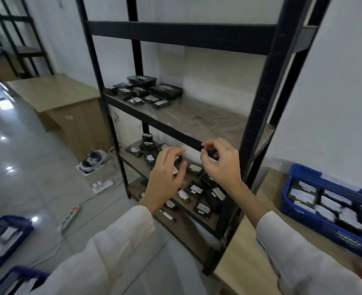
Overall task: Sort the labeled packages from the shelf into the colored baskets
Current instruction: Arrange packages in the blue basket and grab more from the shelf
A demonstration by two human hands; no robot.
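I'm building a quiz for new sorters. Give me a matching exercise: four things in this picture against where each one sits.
Things
1. blue basket
2. power strip with red light
3. cluster of black packages
4. wooden cabinet

Places
A. flat on the floor, near the camera
B. left end of the shelf's mostly bare board
C. on the table right of the shelf
D. standing left of the shelf, farther back

Pairs: 1-C, 2-A, 3-B, 4-D

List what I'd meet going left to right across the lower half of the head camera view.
Farther blue floor basket → power strip with red light → left hand → right hand → blue basket on the table, filled with labeled packages.
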